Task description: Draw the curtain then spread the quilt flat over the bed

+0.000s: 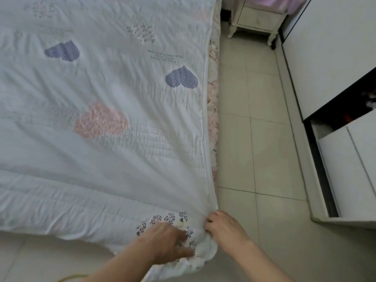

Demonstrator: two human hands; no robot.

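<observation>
**Q:** Where does the quilt [101, 119] lie relative to the hands?

**A:** It covers the bed from the lower centre of the frame up to the upper left. Its near corner sits at the bottom centre, directly under both hands. The rest of the fabric runs away from them, toward the top of the frame.

**Q:** State of each hand?

**A:** The right hand [224, 225] is closed on the corner's edge at the lower right of the quilt, fingers curled into the fabric. The left hand [168, 240] lies on top of the corner just beside it — fingers extended and pressing; whether it pinches any cloth cannot be told.

**Q:** Which relation governs the next move?

**A:** The creases. They fan out from the gripped corner toward the upper left, so the slack probably lies along that diagonal. A pull would likely go the opposite way — toward the lower right, over the floor [264, 139]. The right hand is nearer the side hem [206, 98] and seems better placed to lead.

**Q:** The curtain?

**A:** Not in view.
</observation>
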